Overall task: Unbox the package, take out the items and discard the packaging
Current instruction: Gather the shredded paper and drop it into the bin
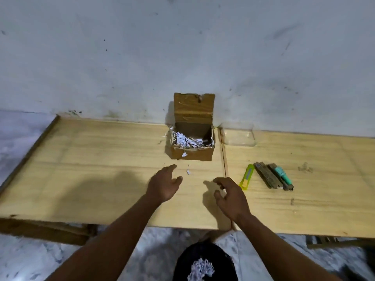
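Your left hand (164,184) and right hand (230,196) hovered empty, fingers spread, above the bench (101,159), near the opened cardboard box (192,145) of shredded paper (187,141).

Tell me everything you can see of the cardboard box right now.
The cardboard box is small, brown and taped, standing upright at the far edge of the wooden table, close to the wall. Its lid is flipped up and back. Shredded white paper fills the left side and spills over the rim; the right interior looks dark. Neither hand touches it.
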Motion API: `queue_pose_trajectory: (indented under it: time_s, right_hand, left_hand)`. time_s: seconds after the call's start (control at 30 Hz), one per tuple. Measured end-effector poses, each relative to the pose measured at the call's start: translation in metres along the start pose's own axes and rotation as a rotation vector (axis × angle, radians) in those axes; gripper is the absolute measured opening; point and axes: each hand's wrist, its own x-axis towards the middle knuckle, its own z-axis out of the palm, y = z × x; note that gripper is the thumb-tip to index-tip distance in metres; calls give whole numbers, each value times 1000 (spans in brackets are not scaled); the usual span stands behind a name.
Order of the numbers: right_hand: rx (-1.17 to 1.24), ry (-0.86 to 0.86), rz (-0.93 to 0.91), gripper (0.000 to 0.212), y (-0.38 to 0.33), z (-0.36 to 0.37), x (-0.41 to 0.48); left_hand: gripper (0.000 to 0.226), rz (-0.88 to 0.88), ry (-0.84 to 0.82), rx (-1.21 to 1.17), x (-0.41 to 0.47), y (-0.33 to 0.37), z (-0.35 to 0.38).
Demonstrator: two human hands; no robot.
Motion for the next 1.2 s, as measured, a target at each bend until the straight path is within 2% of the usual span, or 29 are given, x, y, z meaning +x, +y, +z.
queue_pose_trajectory:
  time_s: [0.07, 0.2, 0.33, 0.43, 0.53, 0.6, 0.87, 1.0, 1.1, 1.2]
  right_hand:
    - [-43, -87, -32, 48, -4, 13, 28]
    - [-143, -240, -72, 62, -8, 43, 78]
    - [-299, -260, -126, 67, -17, 70, 112]
    - [-387, -278, -137, 53, -21, 80, 122]
    - [-322, -224, -159, 28, -22, 85, 120]
    - [-299, -221, -168, 21, -25, 86, 116]
    - [-213, -281, 30, 9, -3, 56, 69]
    - [-278, -349, 77, 3, 6, 33, 37]
    - [-284, -400, 57, 15, 6, 17, 2]
    - [-255, -460, -14, 18, 10, 8, -46]
  left_hand:
    - [85, -1, 85, 160, 19, -19, 13]
    - [78, 30, 117, 348, 41, -53, 47]
    - [77, 29, 129, 410, 44, -64, 59]
    - [77, 41, 140, 394, 45, -64, 58]
    - [78, 36, 136, 390, 44, -64, 58]
    - [79, 36, 133, 391, 44, -64, 58]
    - [80, 63, 85, 402, 24, -48, 69]
    - [78, 123, 14, 419, 2, -22, 89]
    - [75, 217, -65, 416, -10, 6, 107]
    - [72, 300, -111, 448, -18, 36, 128]
